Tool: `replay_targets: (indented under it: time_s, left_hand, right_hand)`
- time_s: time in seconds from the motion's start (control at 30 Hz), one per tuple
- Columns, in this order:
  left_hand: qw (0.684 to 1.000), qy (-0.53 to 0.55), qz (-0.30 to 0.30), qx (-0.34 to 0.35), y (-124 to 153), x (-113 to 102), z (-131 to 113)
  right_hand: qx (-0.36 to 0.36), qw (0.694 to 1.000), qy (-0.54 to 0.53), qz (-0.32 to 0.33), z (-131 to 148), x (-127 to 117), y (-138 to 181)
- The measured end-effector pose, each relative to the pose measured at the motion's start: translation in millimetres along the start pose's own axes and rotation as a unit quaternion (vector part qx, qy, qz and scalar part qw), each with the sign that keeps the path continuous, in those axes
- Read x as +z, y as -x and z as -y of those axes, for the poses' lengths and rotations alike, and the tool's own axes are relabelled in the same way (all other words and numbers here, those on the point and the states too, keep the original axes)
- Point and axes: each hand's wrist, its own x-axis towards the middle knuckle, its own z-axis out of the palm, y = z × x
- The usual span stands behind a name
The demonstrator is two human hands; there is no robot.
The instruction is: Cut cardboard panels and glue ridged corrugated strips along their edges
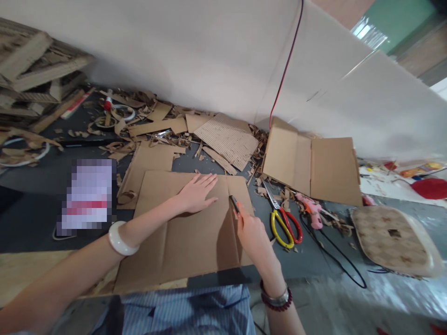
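A creased sheet of brown cardboard (195,237) lies flat in front of me, close to the table's front edge. My left hand (196,194) rests palm down on its upper half, fingers stretched out and pointing to the far right. Wrapped round an orange-and-black utility knife (234,203), my right hand (253,232) is over the right part of the sheet. The knife points away from me beside a vertical crease; whether its blade touches the cardboard I cannot tell. Right of that hand lie scissors (283,225) with one yellow and one red handle.
A pink glue gun (310,209) with a black cable lies right of the scissors, near a patterned cushion (387,237). Folded cardboard (333,170) leans by the wall. Cardboard scraps (226,139) cover the back. Left are a blurred-out panel (89,193) and stacked cardboard pieces (38,70).
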Motion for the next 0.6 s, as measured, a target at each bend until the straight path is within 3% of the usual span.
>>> replay_targets:
  time_s: [0.2, 0.6]
  left_hand:
    - [1.000, 0.000, -0.002, 0.001, 1, 0, 0]
    - [1.000, 0.002, 0.004, -0.001, 1, -1, -1]
  right_hand:
    - [-0.001, 0.999, 0.022, 0.048, -3, -13, 5]
    - [0.013, 0.996, 0.060, 0.070, 8, -6, 12]
